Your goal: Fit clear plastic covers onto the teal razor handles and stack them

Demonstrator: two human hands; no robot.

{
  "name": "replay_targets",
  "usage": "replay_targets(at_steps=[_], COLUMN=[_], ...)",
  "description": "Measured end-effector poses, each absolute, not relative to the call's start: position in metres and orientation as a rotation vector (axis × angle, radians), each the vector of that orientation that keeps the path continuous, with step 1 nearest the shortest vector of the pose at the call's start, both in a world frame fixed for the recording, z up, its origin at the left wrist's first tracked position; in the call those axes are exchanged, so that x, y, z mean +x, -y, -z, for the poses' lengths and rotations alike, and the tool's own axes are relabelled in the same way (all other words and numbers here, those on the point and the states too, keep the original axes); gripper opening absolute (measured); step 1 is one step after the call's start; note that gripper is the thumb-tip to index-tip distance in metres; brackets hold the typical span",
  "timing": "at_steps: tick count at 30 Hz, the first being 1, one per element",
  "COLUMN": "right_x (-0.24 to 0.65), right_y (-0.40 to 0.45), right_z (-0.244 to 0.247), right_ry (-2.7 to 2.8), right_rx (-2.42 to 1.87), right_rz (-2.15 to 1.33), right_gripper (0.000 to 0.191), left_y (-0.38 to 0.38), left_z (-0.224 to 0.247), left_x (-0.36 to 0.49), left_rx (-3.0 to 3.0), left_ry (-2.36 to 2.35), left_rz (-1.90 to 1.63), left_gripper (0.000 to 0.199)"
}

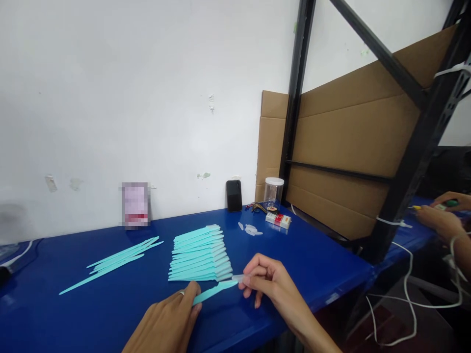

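Note:
Near the table's front edge, my left hand (pixel 174 311) pinches the handle of a turquoise eyebrow razor (pixel 211 292) between thumb and fingers; a ring shows on one finger. Facing it, my right hand (pixel 265 283) pinches a small translucent blade cap (pixel 238 278) at the razor's tip. Whether the cap is over the tip or just beside it, I cannot tell. Behind my hands lies a neat row of capped turquoise razors (pixel 196 255), their caps to the right. Several loose razors (pixel 117 262) lie to the left. A few loose translucent caps (pixel 251 229) are scattered farther back.
On the blue table (pixel 147 318), a black phone (pixel 234 195) and a blurred card (pixel 135 205) lean against the wall. A cigarette pack (pixel 278 219), keys (pixel 257 207) and a clear jar (pixel 273 192) stand back right. Beyond the black rack post (pixel 415 147), another person's hands (pixel 441 215) work.

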State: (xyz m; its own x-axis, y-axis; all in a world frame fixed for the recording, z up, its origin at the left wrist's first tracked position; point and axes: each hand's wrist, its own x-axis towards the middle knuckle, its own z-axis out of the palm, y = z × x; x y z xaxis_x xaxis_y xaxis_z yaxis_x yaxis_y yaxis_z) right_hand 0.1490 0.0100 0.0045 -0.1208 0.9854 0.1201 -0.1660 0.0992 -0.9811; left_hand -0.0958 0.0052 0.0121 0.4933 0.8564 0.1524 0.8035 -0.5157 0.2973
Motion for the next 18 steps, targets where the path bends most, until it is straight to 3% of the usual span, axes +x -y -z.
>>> replay_targets(at_steps=[18], right_x=[0.149], right_y=[-0.0115], right_z=[-0.0068], right_ry=[1.194], right_rx=[-0.949], right_rz=[-1.223], right_gripper=[0.026], left_y=[-0.0051], left_z=[-0.0126], left_x=[-0.0957], left_rx=[2.579], left_ry=[-1.48], left_rz=[-0.44], left_gripper=[0.028])
